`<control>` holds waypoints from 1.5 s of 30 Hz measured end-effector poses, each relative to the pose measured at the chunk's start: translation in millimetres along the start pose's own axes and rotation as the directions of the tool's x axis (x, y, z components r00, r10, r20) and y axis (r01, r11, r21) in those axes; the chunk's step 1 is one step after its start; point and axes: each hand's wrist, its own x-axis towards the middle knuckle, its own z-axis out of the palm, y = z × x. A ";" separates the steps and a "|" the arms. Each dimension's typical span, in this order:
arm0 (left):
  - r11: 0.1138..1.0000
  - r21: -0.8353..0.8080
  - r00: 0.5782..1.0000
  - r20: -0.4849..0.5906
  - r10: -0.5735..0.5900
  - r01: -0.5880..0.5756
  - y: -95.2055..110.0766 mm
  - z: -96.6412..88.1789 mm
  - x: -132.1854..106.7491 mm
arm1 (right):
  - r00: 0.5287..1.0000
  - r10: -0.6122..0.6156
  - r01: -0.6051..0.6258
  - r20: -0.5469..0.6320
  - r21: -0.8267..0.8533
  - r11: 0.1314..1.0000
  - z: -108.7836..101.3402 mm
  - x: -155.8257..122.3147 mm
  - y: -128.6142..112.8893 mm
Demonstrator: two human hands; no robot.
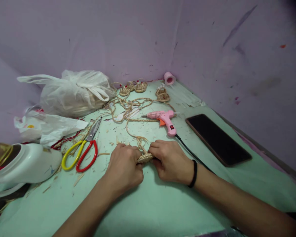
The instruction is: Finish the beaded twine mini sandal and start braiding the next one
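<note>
My left hand (124,166) and my right hand (169,159) meet at the middle of the pale green table (148,204), both closed on a small woven jute piece (145,158) held between them. A jute cord (133,131) runs from that piece away across the table to a loose tangle. My right wrist wears a black band (194,173). Fingers of both hands curl around the piece, hiding most of it.
Yellow-and-red scissors (81,153) lie left of my hands. A pink glue gun (164,119) with a black cable lies beyond them, a dark phone (218,138) to the right. White plastic bags (72,92), a white container (24,163), small jute pieces (134,87) and pink tape (169,78) stand farther back.
</note>
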 end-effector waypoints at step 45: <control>-0.289 -0.931 0.882 0.320 -0.347 0.224 -35.3 6.6 -7.2 | 0.879 0.257 -0.349 0.401 0.910 -0.224 -5.6 23.6 -12.4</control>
